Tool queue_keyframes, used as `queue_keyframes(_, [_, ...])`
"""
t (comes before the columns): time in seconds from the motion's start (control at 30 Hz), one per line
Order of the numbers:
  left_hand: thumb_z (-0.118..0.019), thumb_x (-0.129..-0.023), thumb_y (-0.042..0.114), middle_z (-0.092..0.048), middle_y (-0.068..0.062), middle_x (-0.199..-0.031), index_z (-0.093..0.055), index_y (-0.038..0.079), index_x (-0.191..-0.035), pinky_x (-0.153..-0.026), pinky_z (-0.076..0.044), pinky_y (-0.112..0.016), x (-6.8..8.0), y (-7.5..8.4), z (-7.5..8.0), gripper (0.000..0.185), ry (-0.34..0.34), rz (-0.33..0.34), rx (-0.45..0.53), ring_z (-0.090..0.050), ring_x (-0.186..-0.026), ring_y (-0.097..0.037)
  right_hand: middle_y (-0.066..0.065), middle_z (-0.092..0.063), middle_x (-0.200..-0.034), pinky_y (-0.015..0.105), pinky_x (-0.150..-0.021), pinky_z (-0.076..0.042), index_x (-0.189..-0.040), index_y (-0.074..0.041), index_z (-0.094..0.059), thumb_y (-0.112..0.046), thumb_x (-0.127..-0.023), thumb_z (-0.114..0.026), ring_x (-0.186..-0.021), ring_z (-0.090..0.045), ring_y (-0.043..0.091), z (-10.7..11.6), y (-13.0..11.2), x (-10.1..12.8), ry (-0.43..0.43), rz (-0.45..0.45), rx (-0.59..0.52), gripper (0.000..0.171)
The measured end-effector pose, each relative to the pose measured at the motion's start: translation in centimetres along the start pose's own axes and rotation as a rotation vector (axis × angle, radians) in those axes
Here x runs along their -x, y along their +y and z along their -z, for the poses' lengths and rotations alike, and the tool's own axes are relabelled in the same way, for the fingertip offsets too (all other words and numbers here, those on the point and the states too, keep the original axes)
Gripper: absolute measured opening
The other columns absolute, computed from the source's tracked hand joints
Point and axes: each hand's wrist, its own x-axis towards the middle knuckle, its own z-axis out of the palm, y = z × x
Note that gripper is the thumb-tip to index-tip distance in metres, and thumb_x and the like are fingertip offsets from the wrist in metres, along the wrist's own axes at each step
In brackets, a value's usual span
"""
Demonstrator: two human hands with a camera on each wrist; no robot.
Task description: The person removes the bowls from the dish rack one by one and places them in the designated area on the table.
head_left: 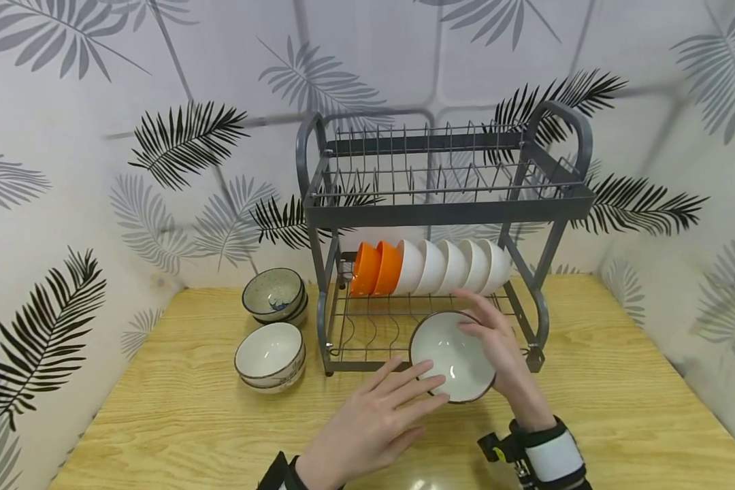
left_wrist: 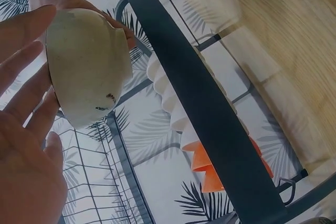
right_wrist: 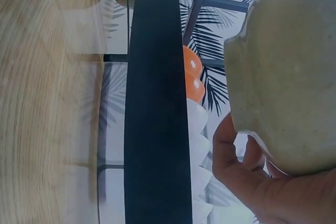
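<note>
A yellowish wood-grain table [head_left: 177, 415] meets a white wall [head_left: 367, 41] patterned with black and grey leaves. Before a dark-grey two-tier metal rack [head_left: 447, 215], the right hand [head_left: 507, 354] grips a glossy white, brown-rimmed round bowl [head_left: 456, 347]; the left hand's [head_left: 373, 423] straight fingers touch its rim.

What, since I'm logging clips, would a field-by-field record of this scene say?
Held bowl: white inside, dark rim, in front of the rack
Right hand: grips held bowl
Left hand: fingers extended beside held bowl; contact unclear
Lower tier: two orange bowls, five white bowls, in a row
Left of rack: rear stack, blue mark inside; front stack, white inside
Surface: wood-grain table
</note>
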Motion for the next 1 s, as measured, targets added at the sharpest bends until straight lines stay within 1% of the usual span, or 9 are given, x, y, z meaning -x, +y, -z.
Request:
queue_keyframes(0.1, [-0.077, -0.088, 0.037, -0.058, 0.008, -0.147, -0.062, 0.027, -0.136, -0.125, -0.031, -0.041, 0.0, 0.1, 0.0, 0.051, 0.002, -0.013, -0.033, -0.046, -0.145, -0.014, 0.019, -0.048, -0.144, 0.026, -0.077, -0.058, -0.153, -0.007, -0.036, -0.001, -0.101, -0.043, -0.093, -0.063, 0.0, -0.3, 0.0, 0.0, -0.014, -0.006, 0.007, 0.052])
queue_keyframes(0.23, [-0.081, -0.084, 0.034, -0.064, 0.012, -0.137, -0.065, 0.029, -0.131, -0.125, -0.033, -0.042, -0.1, 0.2, -0.2, 0.05, 0.02, -0.027, -0.064, -0.05, -0.14, -0.012, 0.02, -0.062, -0.123, 0.029, -0.075, -0.059, -0.155, -0.008, -0.032, -0.001, -0.101, -0.044, -0.089, -0.067, 0.006, -0.8, 0.0, 0.1, -0.054, -0.008, 0.015, 0.056])
queue_keyframes(0.37, [-0.082, -0.083, 0.029, -0.069, 0.015, -0.127, -0.067, 0.031, -0.126, -0.125, -0.032, -0.042, -0.2, 0.4, -0.4, 0.046, 0.031, -0.047, -0.079, -0.054, -0.135, -0.009, 0.02, -0.064, -0.115, 0.031, -0.074, -0.059, -0.155, -0.008, -0.03, 0.0, -0.1, -0.042, -0.09, -0.067, 0.012, -1.7, 0.1, 0.3, -0.138, 0.011, 0.01, 0.057])
queue_keyframes(0.43, [-0.081, -0.083, 0.028, -0.07, 0.017, -0.123, -0.068, 0.032, -0.124, -0.126, -0.03, -0.042, -0.2, 0.5, -0.5, 0.043, 0.03, -0.055, -0.08, -0.056, -0.131, -0.007, 0.026, -0.061, -0.118, 0.032, -0.074, -0.059, -0.156, -0.008, -0.028, 0.0, -0.1, -0.041, -0.092, -0.066, 0.017, -2.1, 0.1, 0.4, -0.183, 0.015, 0.003, 0.058])
queue_keyframes(0.53, [-0.082, -0.082, 0.029, -0.072, 0.02, -0.115, -0.071, 0.034, -0.118, -0.126, -0.028, -0.042, -0.2, 0.5, -0.6, 0.038, 0.041, -0.059, -0.098, -0.06, -0.122, -0.004, 0.031, -0.049, -0.137, 0.032, -0.077, -0.059, -0.156, -0.009, -0.028, -0.002, -0.1, -0.039, -0.103, -0.063, 0.022, -2.7, 0.1, 0.7, -0.226, 0.005, 0.011, 0.058])
queue_keyframes(0.6, [-0.083, -0.081, 0.032, -0.073, 0.021, -0.11, -0.072, 0.035, -0.115, -0.125, -0.029, -0.042, -0.2, 0.4, -0.8, 0.035, 0.059, -0.053, -0.103, -0.063, -0.116, -0.003, 0.033, -0.043, -0.143, 0.034, -0.079, -0.058, -0.157, -0.01, -0.027, -0.003, -0.101, -0.039, -0.108, -0.062, 0.029, -3.1, 0.1, 1.0, -0.254, -0.005, 0.011, 0.058])
queue_keyframes(0.77, [-0.084, -0.077, 0.044, -0.075, 0.021, -0.107, -0.075, 0.034, -0.109, -0.121, -0.036, -0.042, 0.0, 0.2, -1.2, 0.035, 0.106, -0.024, -0.102, -0.066, -0.11, -0.002, 0.028, -0.028, -0.157, 0.041, -0.084, -0.06, -0.158, -0.011, -0.025, -0.005, -0.102, -0.038, -0.128, -0.051, 0.046, -3.7, 0.1, 1.3, -0.288, -0.037, -0.008, 0.058])
queue_keyframes(0.87, [-0.084, -0.077, 0.047, -0.075, 0.021, -0.108, -0.077, 0.035, -0.107, -0.12, -0.038, -0.042, 0.1, 0.0, -1.3, 0.033, 0.106, -0.019, -0.1, -0.067, -0.109, -0.001, 0.023, -0.021, -0.161, 0.041, -0.085, -0.061, -0.158, -0.011, -0.025, -0.006, -0.103, -0.038, -0.13, -0.049, 0.045, -3.9, 0.1, 1.3, -0.303, -0.042, -0.02, 0.057])
queue_keyframes(1.0, [-0.082, -0.08, 0.044, -0.077, 0.021, -0.104, -0.077, 0.034, -0.106, -0.119, -0.039, -0.041, 0.1, 0.0, -1.2, 0.028, 0.092, -0.017, -0.093, -0.071, -0.102, 0.002, 0.028, -0.026, -0.157, 0.039, -0.08, -0.061, -0.158, -0.011, -0.025, -0.01, -0.104, -0.037, -0.115, -0.06, 0.033, -3.8, 0.0, 1.2, -0.338, -0.021, -0.025, 0.055])
